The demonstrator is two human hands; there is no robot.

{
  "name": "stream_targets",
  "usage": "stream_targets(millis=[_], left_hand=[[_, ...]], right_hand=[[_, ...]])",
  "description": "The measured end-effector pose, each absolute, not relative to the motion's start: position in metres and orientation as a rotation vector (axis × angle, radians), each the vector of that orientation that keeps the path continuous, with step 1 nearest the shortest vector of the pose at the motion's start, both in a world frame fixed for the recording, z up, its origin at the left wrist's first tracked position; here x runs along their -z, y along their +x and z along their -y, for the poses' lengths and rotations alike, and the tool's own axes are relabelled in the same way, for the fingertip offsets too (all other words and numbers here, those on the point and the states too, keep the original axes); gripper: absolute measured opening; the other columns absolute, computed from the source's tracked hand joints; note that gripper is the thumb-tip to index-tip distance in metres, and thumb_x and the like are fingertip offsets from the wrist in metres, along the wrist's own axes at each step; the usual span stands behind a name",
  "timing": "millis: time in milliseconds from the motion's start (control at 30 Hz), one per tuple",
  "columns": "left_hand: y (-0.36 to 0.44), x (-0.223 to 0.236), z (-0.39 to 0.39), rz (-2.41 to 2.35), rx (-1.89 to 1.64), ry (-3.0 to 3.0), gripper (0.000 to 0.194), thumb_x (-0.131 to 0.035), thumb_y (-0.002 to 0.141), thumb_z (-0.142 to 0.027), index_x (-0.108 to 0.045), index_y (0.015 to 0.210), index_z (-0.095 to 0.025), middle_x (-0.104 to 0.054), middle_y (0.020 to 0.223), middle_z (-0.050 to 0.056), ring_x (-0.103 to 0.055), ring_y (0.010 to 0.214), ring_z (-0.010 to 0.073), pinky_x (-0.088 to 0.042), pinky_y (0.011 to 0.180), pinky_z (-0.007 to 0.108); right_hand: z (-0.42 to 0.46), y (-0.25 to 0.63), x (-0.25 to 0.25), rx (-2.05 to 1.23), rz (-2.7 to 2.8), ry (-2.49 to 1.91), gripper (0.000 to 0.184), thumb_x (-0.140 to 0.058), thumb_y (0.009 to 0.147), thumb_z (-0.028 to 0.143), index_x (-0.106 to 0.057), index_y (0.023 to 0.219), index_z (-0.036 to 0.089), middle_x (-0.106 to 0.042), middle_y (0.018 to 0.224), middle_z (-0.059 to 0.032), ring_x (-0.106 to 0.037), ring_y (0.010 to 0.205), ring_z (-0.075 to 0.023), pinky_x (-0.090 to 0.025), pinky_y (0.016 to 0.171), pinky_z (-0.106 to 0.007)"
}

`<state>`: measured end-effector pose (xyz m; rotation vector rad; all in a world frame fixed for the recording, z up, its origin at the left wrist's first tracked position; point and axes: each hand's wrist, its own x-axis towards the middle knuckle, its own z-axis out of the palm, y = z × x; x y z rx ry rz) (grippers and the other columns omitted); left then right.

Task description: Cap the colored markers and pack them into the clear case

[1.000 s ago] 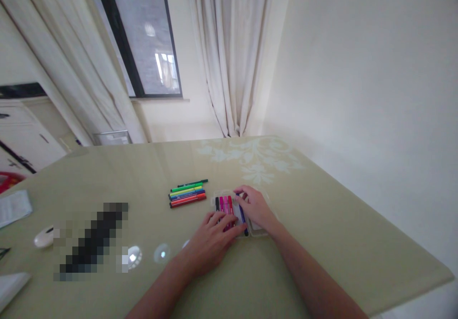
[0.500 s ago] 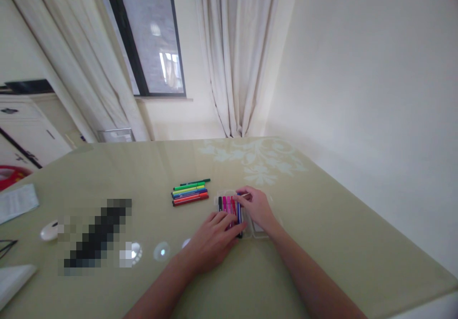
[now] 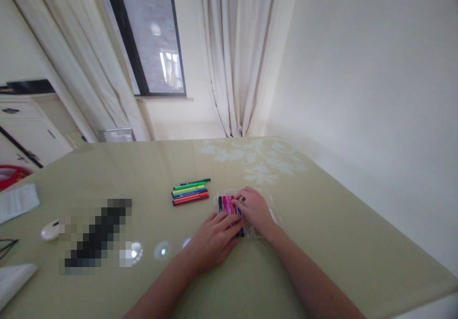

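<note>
A clear plastic case (image 3: 266,196) lies unfolded on the table, with black, pink, red and blue markers side by side in its left half. My left hand (image 3: 214,240) rests over the lower part of these markers, its fingers stretched out and flat. My right hand (image 3: 255,209) bends over the case from the right, thumb and fingertips drawn together at the upper end of the dark blue marker (image 3: 242,231). The fingers partly cover that marker. Left of the case, several loose markers (image 3: 189,194) in greens, yellow, blue and red lie in a row.
The glossy table (image 3: 150,166) reflects round lights. To the left are a white mouse (image 3: 50,231), a pixelated dark object (image 3: 98,235), a paper packet (image 3: 19,203) and a white object's corner (image 3: 14,281). A wall (image 3: 375,95) borders the table's right side.
The dark blue marker now sits closer against the red one. My right hand has shifted slightly, its fingertips lower and curled more over the markers. My left hand has barely moved.
</note>
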<state>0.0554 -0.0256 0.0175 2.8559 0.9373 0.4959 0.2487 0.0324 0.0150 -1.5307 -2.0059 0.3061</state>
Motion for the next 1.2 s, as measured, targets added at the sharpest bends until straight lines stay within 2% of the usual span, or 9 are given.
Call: stream_targets(millis=[167, 333, 400, 500, 600, 667, 1000, 1200], left_hand=[[0.057, -0.016, 0.027, -0.994, -0.503, 2.806, 0.043, -0.055, 0.1, -0.029, -0.054, 0.143, -0.026, -0.063, 0.139, 0.006, -0.053, 0.126, 0.0263, -0.042, 0.108, 0.046], [0.056, -0.014, 0.026, -0.959, -0.55, 2.778, 0.047, -0.058, 0.1, -0.041, -0.053, 0.145, -0.026, -0.062, 0.141, 0.008, -0.054, 0.127, 0.0266, -0.042, 0.109, 0.046], [0.051, -0.012, 0.019, -1.018, -0.638, 2.719, 0.041, -0.055, 0.102, -0.043, -0.057, 0.14, -0.026, -0.066, 0.134, 0.008, -0.057, 0.122, 0.0248, -0.044, 0.106, 0.043], [0.033, -0.01, 0.001, -1.416, -0.805, 2.582, 0.028, -0.047, 0.104, -0.031, -0.066, 0.123, -0.024, -0.069, 0.118, 0.008, -0.06, 0.111, 0.0249, -0.048, 0.099, 0.043], [0.011, -0.009, -0.013, -1.92, -0.765, 2.434, 0.023, -0.051, 0.099, -0.023, -0.068, 0.114, -0.021, -0.066, 0.114, 0.011, -0.058, 0.109, 0.0298, -0.048, 0.095, 0.046], [0.001, -0.01, -0.018, -2.044, -0.69, 2.379, 0.019, -0.054, 0.098, -0.024, -0.068, 0.109, -0.02, -0.065, 0.112, 0.012, -0.057, 0.108, 0.0309, -0.048, 0.094, 0.046], [-0.001, -0.008, -0.017, -2.104, -0.585, 2.348, 0.02, -0.052, 0.099, -0.028, -0.066, 0.112, -0.022, -0.063, 0.115, 0.01, -0.055, 0.11, 0.0303, -0.046, 0.094, 0.044], [-0.006, -0.006, -0.02, -2.158, -0.547, 2.321, 0.02, -0.051, 0.099, -0.031, -0.068, 0.104, -0.021, -0.061, 0.111, 0.011, -0.055, 0.108, 0.0308, -0.047, 0.091, 0.044]], right_hand=[[-0.029, 0.252, -0.023, -0.288, 2.102, -1.573, 0.026, -0.067, 0.095, 0.027, -0.072, 0.071, 0.019, -0.069, 0.078, -0.0038, -0.061, 0.077, -0.0172, -0.043, 0.075, -0.028], [-0.03, 0.255, -0.023, -0.336, 2.078, -1.55, 0.03, -0.064, 0.097, 0.029, -0.074, 0.071, 0.019, -0.07, 0.078, -0.0038, -0.062, 0.076, -0.0164, -0.043, 0.073, -0.028], [-0.031, 0.256, -0.022, -0.346, 2.04, -1.538, 0.03, -0.062, 0.098, 0.031, -0.074, 0.074, 0.019, -0.071, 0.079, -0.0044, -0.062, 0.075, -0.0164, -0.043, 0.073, -0.028], [-0.031, 0.258, -0.022, -0.341, 2.008, -1.533, 0.028, -0.06, 0.098, 0.032, -0.074, 0.078, 0.019, -0.071, 0.081, -0.0049, -0.063, 0.075, -0.0168, -0.045, 0.072, -0.028], [-0.03, 0.257, -0.024, -0.346, 2.006, -1.533, 0.026, -0.061, 0.097, 0.03, -0.074, 0.078, 0.019, -0.07, 0.081, -0.0046, -0.063, 0.075, -0.0171, -0.045, 0.073, -0.028], [-0.029, 0.256, -0.025, -0.352, 2.012, -1.523, 0.025, -0.061, 0.097, 0.029, -0.074, 0.078, 0.019, -0.07, 0.081, -0.0046, -0.063, 0.075, -0.0171, -0.045, 0.074, -0.028], [-0.026, 0.252, -0.025, -0.348, 2.033, -1.476, 0.023, -0.061, 0.098, 0.028, -0.073, 0.079, 0.019, -0.069, 0.082, -0.0033, -0.063, 0.077, -0.0166, -0.044, 0.075, -0.028], [-0.024, 0.247, -0.024, -0.359, 2.046, -1.439, 0.021, -0.064, 0.096, 0.024, -0.072, 0.078, 0.019, -0.07, 0.083, -0.0039, -0.063, 0.078, -0.0174, -0.044, 0.076, -0.028]])
